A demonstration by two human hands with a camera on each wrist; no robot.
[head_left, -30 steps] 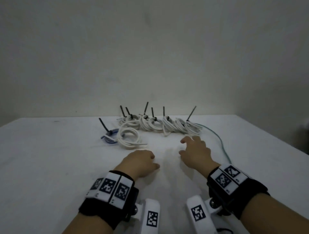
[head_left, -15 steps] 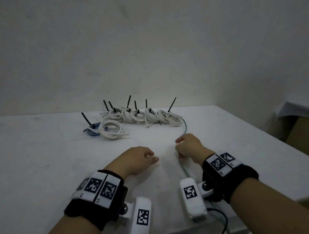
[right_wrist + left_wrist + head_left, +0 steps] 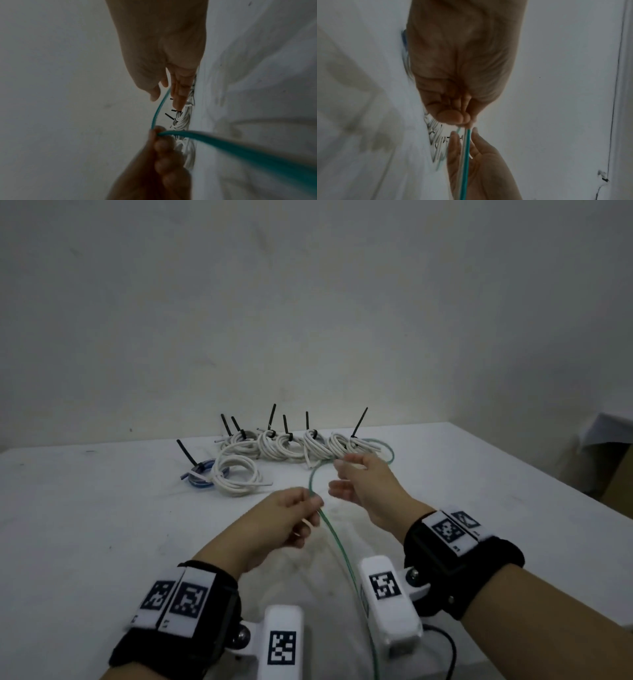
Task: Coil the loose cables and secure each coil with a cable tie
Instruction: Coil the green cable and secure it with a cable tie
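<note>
Left hand [image 3: 287, 518] pinches the green cable [image 3: 337, 542] at frame centre; right hand [image 3: 363, 484], fingers loosely spread, guides the loop just above, no firm grip that I can see. Risk: the loop's far end lies against the tied white coils [image 3: 294, 445] upper centre, so a tug could snag them.

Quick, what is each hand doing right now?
Left hand: pinching the green cable.
Right hand: fingers fairly straight, cable passing between thumb and fingers, no firm grip seen.
</note>
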